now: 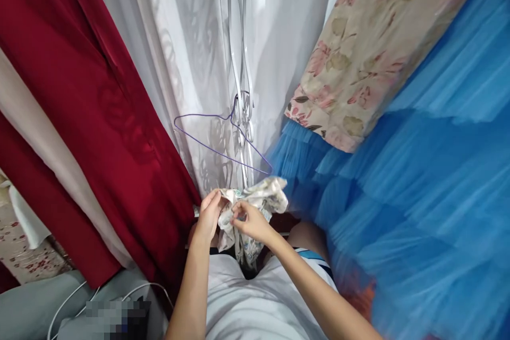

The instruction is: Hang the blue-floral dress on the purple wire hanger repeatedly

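Both hands hold a small crumpled patterned cloth point(266, 196), pale with a faint print, low in the middle of the view. My left hand point(209, 216) grips its left edge with closed fingers. My right hand point(249, 219) pinches the cloth near its middle. Just above the cloth hangs a thin purple wire hanger point(217, 138), bare, its hook caught among white hanging straps point(241, 79).
A dark red garment point(95, 101) hangs at the left, white sheer fabric point(191, 53) behind the hanger, a floral cloth point(370, 42) at upper right, and blue tulle point(418, 196) fills the right side. White cables point(79, 297) lie at bottom left.
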### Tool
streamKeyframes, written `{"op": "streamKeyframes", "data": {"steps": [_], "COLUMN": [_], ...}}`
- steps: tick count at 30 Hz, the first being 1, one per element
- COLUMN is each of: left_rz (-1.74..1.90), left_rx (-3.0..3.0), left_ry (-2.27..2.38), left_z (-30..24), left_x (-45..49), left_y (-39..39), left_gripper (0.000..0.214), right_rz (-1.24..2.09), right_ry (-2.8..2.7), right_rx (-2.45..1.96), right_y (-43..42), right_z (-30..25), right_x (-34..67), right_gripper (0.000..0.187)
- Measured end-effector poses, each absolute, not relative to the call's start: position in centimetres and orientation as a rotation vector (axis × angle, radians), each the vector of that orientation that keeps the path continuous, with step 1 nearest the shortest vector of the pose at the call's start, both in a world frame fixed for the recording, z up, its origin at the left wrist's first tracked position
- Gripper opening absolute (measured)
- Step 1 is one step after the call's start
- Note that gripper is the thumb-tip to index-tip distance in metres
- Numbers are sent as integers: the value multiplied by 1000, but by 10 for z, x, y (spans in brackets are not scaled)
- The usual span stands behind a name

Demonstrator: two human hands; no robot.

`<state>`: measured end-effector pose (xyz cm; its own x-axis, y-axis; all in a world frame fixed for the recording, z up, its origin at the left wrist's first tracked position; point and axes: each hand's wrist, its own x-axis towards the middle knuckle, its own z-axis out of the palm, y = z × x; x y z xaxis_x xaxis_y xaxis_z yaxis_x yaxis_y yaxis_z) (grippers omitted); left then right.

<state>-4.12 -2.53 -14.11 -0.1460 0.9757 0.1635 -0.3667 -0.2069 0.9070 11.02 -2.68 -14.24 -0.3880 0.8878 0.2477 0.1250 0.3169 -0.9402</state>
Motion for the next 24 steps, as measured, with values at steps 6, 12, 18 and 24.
{"op": "streamKeyframes", "data": {"steps": [6,12,18,24], "left_rz": [1409,881,1011,1199], "left_rx": [1742,1763,1935,2143], "left_ry": [885,674,1097,1206], "left_z": [-88,-116,-123,-74], "left_x": [-12,-5,-33,-71], "left_y": [-53,-51,-48,-45], "left_gripper": [32,41,31,31], "right_rz": [1245,1499,976,862], "right_ry": [-1676,-2059,-2060,-1739], "right_rx": [-778,-767,-1052,-899], "right_y": [-40,-54,-9,80], "right_z": [-121,-58,24,41], "right_x": [127,197,288,262], "right_gripper": [23,25,27,26]}}
